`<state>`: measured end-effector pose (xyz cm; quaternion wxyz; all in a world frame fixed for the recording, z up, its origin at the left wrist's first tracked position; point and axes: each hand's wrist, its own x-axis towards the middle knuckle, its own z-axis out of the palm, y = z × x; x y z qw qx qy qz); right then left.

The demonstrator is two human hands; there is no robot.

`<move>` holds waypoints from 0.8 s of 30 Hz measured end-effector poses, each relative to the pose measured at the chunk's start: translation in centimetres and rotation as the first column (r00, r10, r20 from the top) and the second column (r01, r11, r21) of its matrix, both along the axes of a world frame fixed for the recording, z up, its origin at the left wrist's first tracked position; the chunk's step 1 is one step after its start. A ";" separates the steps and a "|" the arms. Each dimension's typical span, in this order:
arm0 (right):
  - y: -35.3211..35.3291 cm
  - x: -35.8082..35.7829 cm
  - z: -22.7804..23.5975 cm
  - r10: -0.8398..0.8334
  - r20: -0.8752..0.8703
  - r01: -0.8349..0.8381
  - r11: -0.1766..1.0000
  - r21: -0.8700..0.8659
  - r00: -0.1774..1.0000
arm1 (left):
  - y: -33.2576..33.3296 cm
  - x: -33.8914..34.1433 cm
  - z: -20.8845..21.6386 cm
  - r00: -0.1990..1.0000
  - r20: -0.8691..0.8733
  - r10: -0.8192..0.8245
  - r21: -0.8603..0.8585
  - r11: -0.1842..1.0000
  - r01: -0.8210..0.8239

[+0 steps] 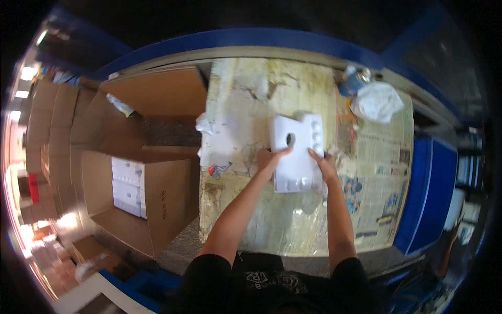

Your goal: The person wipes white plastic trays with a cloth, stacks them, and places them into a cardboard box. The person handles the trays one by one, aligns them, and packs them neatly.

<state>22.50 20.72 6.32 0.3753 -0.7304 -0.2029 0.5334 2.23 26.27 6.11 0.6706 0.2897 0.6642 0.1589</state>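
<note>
A white moulded part with a dark round hole and a row of round bumps along its right side is over the middle of the worktable. My left hand grips its left edge, thumb on the top face near the hole. On the opposite edge, my right hand holds it the same way, thumb on top. The fingers beneath the part are hidden. Whether it rests on the table or is lifted slightly, I cannot tell. Similar white parts are stacked inside an open cardboard box to the left.
Newspaper covers the right of the stained worktable. At the back right are a blue can and a crumpled white plastic bag. A blue bin stands beyond the right edge. More cardboard boxes fill the far left.
</note>
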 end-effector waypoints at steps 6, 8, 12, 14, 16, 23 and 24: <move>-3.3 -3.0 1.8 -0.036 -0.184 0.065 0.986 0.155 0.982 | -1.4 -2.5 2.7 0.984 -0.163 -0.069 0.278 0.954 0.113; -7.3 -4.6 3.3 0.071 -0.152 -0.023 0.955 0.296 0.986 | -3.4 -5.8 4.3 0.947 -0.020 -0.322 0.357 0.882 0.307; -15.8 -7.7 3.9 0.339 -0.183 -0.270 0.909 0.317 0.923 | -12.6 -12.3 7.4 0.940 0.133 -0.314 0.640 0.752 0.160; -19.0 -9.7 2.0 0.462 -0.258 -0.391 0.876 0.283 0.849 | -16.2 -15.8 7.3 0.928 0.007 -0.373 0.721 0.645 0.254; -21.4 -11.6 -0.5 0.664 0.112 -0.654 0.669 0.353 0.739 | -19.6 -18.4 6.1 0.924 -0.159 -0.348 0.768 0.544 0.337; -23.9 -14.0 1.8 0.681 0.380 -0.750 0.659 0.055 0.626 | -23.7 -21.1 3.8 0.920 -0.235 -0.313 0.794 0.484 0.367; -24.0 -14.8 4.8 0.622 0.427 -0.724 0.678 0.126 0.657 | -23.4 -22.1 4.9 0.920 -0.178 -0.349 0.823 0.460 0.333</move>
